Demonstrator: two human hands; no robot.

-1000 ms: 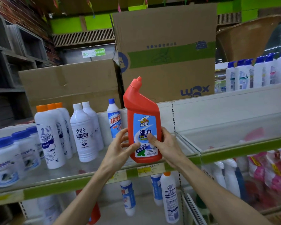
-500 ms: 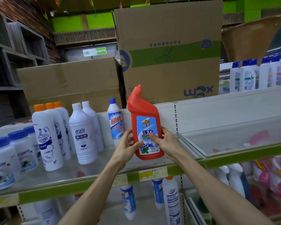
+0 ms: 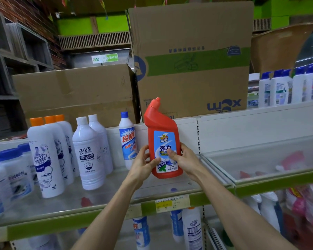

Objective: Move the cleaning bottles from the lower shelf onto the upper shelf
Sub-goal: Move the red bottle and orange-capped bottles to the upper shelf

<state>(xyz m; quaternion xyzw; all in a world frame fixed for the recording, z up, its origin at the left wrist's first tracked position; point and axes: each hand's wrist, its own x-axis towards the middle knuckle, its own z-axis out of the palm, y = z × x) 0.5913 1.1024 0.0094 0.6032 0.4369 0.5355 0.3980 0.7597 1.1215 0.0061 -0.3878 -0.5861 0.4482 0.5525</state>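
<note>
Head view: left hand (image 3: 143, 166) and right hand (image 3: 183, 162) grip red bottle (image 3: 163, 139) from either side, fingers curled round lower body, thumbs on label. Bottle upright, over upper shelf (image 3: 101, 195) toward back edge, near right end of glass surface; contact with shelf uncertain. Blue-cap bottle (image 3: 127, 139) just beside, left. Step judged: placing. Next: seat base flat, release without knocking neighbour. More bottles (image 3: 192, 230) on lower shelf, pending.

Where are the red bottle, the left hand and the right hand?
red bottle (image 3: 161, 123), head view, upper body above the label.
left hand (image 3: 143, 166), head view, back of the hand.
right hand (image 3: 185, 160), head view, back of the hand.
</note>
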